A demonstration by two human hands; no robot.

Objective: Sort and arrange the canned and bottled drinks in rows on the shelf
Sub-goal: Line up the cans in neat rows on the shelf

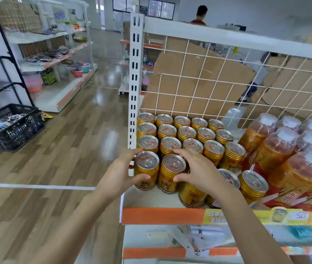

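Observation:
Several gold cans [186, 133] stand in rows on the white shelf [141, 199], against the wire grid back. My left hand [121, 173] wraps the front-left gold can [147, 169], thumb on its front. My right hand [199, 171] grips the can beside it [171, 173], fingers over its top edge and thumb on its side. Behind my right wrist stand three loose gold cans [253, 186], partly hidden. Bottled orange drinks [277, 149] with clear caps fill the shelf's right side.
A white slotted upright [135, 79] marks the shelf's left end. Cardboard [199, 82] leans behind the grid. A black crate [11, 124] sits on the wood floor at left, near other shelving [56, 60]. A person in red [200, 16] stands far behind.

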